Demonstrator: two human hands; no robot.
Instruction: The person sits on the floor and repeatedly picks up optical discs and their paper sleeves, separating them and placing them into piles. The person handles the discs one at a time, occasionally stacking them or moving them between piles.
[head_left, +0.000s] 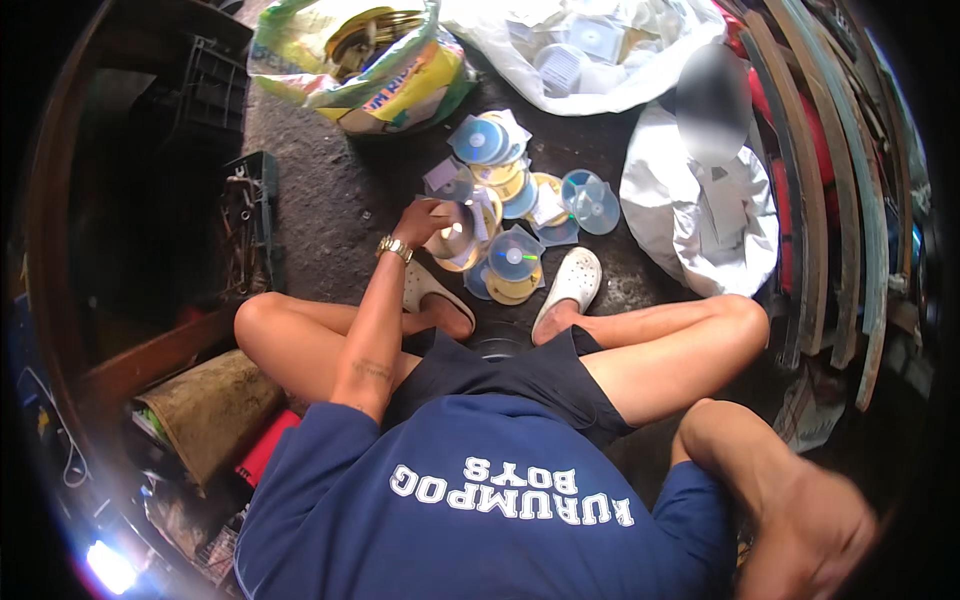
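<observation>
Step in hand, as I read it: picking one disc off the heap. I have the left hand [428, 218] at the near left of the loose pile of blue, gold and clear discs [517, 197], fingers closed on a shiny, translucent round disc [453, 238]. Can't tell if it's lifted or resting on its neighbours. Pile sits on the dark, rough floor [318, 180], just beyond the perforated white clogs [577, 278]. Right hand [822, 525] is near right, well apart from the pile, blurred; can't tell its grip. Far left: green-and-yellow plastic bag [405, 105] with gold discs in it. My call: next move needs a rim grip and a straight lift, so overlapping discs don't slide.
</observation>
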